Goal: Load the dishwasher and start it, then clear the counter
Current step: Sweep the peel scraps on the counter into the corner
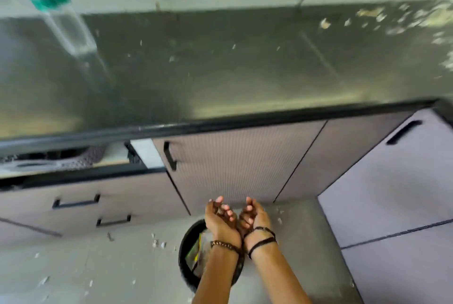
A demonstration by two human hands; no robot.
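Both hands are held together, wrists touching, palms up, directly above a black round bin (187,262) standing on the floor in front of the cabinets. The left hand (219,215) is cupped with its fingers loosely curled; the right hand (253,215) is cupped the same way beside it. Whether anything lies inside the cupped palms cannot be made out. Inside the bin, plastic wrappers with green and yellow print show past the left forearm.

The dark counter (220,70) runs across the upper half of the view, well above and beyond the hands. Its surface is dull grey-black with a black front edge, dotted with small pale crumbs, and a thicker patch of pale scraps (402,21) lies at its far right end. A clear plastic bottle (56,9) with a green label stands at the far left of the counter, blurred. More pale bits (158,243) are scattered on the grey floor tiles left of the bin.
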